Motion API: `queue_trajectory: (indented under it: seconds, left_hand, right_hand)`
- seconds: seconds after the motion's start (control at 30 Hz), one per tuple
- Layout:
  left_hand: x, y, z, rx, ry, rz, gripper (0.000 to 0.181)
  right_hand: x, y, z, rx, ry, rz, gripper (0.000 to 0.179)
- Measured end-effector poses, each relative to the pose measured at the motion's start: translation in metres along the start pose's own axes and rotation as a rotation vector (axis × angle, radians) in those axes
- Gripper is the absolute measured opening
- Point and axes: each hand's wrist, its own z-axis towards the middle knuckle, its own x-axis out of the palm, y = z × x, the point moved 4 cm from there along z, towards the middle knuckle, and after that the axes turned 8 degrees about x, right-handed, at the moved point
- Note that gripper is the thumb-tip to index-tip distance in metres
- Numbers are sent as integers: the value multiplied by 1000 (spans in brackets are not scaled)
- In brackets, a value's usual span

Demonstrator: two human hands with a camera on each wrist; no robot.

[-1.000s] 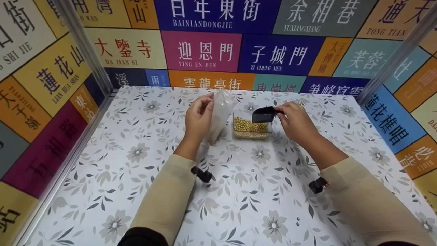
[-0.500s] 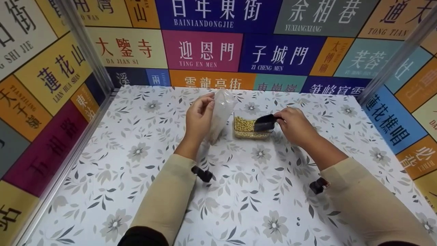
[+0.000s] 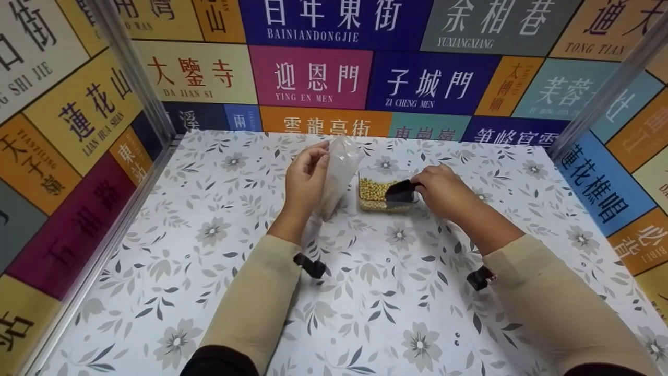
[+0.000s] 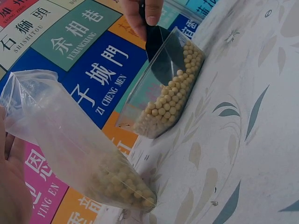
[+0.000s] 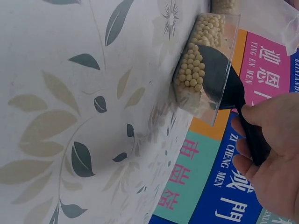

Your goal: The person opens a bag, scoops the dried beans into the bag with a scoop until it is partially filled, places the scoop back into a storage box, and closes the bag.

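Note:
My right hand grips the handle of a black scoop. The scoop's blade is down among the soybeans inside a clear rectangular container, at its right end. In the right wrist view the fingers wrap round the handle and the blade's tip is buried in beans. To the left, my left hand holds a clear plastic bag upright by its upper edge. Soybeans fill the bag's bottom corner, which rests at the table surface beside the container. Only part of the left hand shows in the left wrist view.
The table has a white cloth with grey flowers and leaves. Behind it stands a wall of coloured panels with lettering, and similar panels rise on both sides. Metal posts mark the corners.
The right hand has lowered the scoop from above the container and pushed it left and down into the soybeans. The left hand and the bag have stayed in place.

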Motion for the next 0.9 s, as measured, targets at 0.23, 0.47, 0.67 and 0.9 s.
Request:
queue_trajectory:
  seconds: [0.23, 0.47, 0.67, 0.9]
  left_hand:
    - [1, 1, -1, -20, 3, -14, 12]
    - [1, 2, 0, 5, -2, -32, 12]
    - [1, 1, 0, -5, -11, -32, 12]
    - [2, 3, 0, 0, -7, 7, 13]
  right_hand:
    - [7, -1, 7, 33, 67, 35, 29]
    - [15, 2, 13, 57, 98, 61, 32]
    - [19, 6, 14, 59, 116, 92, 34]
    - [24, 11, 17, 73, 131, 114, 36]
